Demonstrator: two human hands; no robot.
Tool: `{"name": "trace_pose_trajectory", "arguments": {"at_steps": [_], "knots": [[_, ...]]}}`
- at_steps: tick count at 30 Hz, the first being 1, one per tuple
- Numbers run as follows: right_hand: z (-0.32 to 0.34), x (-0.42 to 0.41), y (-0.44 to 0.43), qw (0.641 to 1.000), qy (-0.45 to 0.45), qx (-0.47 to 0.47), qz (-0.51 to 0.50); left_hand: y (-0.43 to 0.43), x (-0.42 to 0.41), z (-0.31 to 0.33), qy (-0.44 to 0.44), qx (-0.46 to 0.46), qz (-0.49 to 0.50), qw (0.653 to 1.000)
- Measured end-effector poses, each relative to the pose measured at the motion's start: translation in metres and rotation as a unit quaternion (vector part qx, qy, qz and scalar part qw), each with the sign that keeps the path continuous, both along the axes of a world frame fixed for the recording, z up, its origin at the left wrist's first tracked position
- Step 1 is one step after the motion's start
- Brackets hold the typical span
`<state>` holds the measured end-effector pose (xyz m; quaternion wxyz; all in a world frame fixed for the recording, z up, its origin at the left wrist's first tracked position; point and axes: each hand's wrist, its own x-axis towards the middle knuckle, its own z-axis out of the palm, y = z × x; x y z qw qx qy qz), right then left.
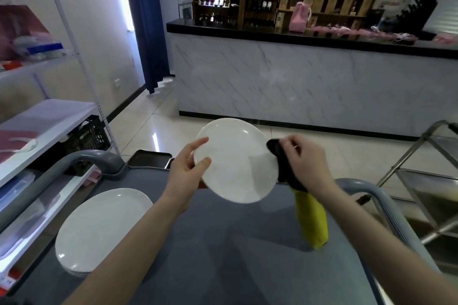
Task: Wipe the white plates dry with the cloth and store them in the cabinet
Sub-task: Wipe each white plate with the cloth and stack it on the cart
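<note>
A white plate point(235, 161) is held tilted above the grey cart top point(223, 255), its face toward me. My left hand point(188, 166) grips its left rim, thumb on the front. My right hand point(304, 161) presses a cloth point(285, 168) against the plate's right rim; the cloth is black at the hand and its yellow end point(312, 220) hangs down. A stack of white plates point(99, 228) rests on the cart at the lower left.
A white shelf unit point(44, 116) with a black crate point(86, 136) stands on the left. A marble-fronted counter point(297, 82) with a black top runs across the back. A steel rack point(421, 181) stands at the right. A dark tray point(151, 158) lies beyond the cart.
</note>
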<state>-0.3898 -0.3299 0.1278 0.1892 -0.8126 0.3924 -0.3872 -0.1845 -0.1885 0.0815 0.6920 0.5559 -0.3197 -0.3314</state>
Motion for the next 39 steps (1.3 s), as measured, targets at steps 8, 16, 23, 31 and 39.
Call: {"name": "trace_pose_trajectory", "arguments": {"at_steps": [8, 16, 23, 31, 39], "knots": [[-0.081, 0.015, 0.091, 0.988, -0.036, 0.0, 0.151, 0.007, -0.014, -0.016, 0.059, 0.001, 0.017, 0.998], [-0.095, 0.033, 0.08, 0.967, 0.155, 0.014, 0.201, 0.022, -0.015, -0.027, 0.05, 0.012, 0.002, 0.999], [-0.095, 0.002, 0.057, 0.946, 0.229, 0.038, 0.227, 0.04, -0.002, -0.034, 0.064, 0.02, 0.016, 0.998], [-0.091, 0.037, 0.097, 0.919, 0.234, -0.027, 0.317, 0.041, -0.011, -0.042, 0.071, 0.026, -0.043, 0.996], [-0.082, 0.056, 0.047, 0.963, 0.157, 0.042, 0.216, 0.054, -0.003, -0.039, 0.047, 0.035, -0.084, 0.995]]}}
